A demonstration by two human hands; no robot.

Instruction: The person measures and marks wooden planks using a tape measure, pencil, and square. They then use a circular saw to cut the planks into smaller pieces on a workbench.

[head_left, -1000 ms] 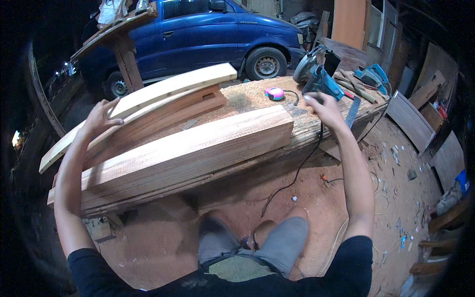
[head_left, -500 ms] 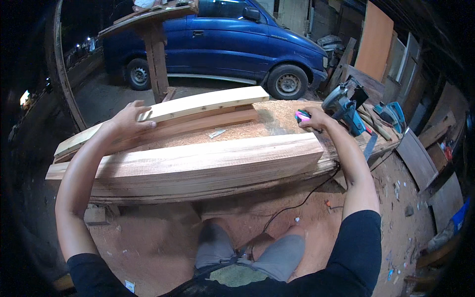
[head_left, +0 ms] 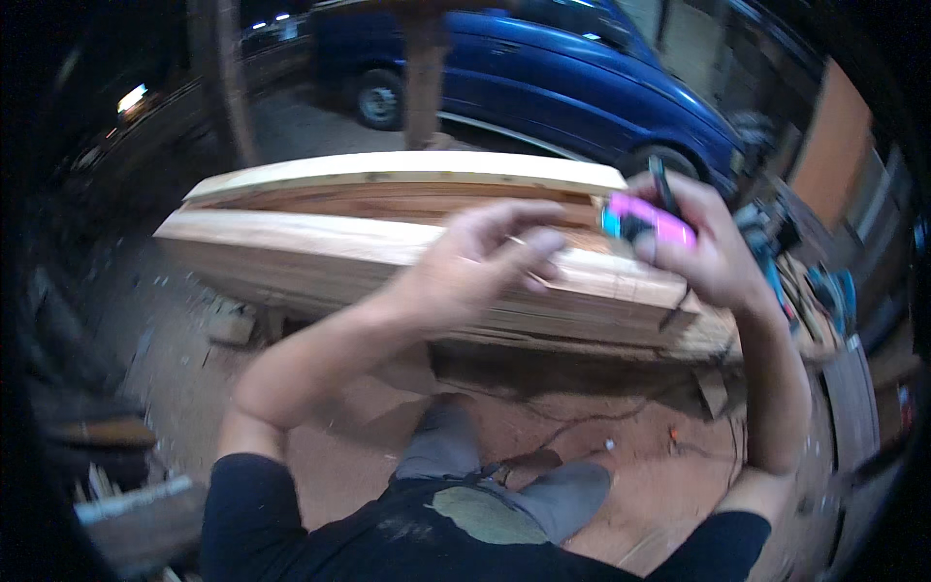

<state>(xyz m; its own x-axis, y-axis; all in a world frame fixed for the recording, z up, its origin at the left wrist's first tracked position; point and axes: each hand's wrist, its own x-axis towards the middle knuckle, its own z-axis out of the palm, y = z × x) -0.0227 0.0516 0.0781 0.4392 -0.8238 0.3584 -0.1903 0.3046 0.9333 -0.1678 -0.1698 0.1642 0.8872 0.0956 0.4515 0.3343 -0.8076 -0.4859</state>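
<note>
Blur Over Your Left Hand and Right Hand

Your left fingers smear together, so you cannot tell whether they pinch anything or touch the thick beam behind them; that hand also covers part of its top face. Your right fingers hide much of the pink-and-turquoise tape measure, and the dark slim thing beside it is too blurred to name. Your right hand also blocks part of the car's front wheel. The upper edge cuts off the top of the blue car; the lower edge crops your black shirt. A white speck on the floor is too small to identify.
</note>
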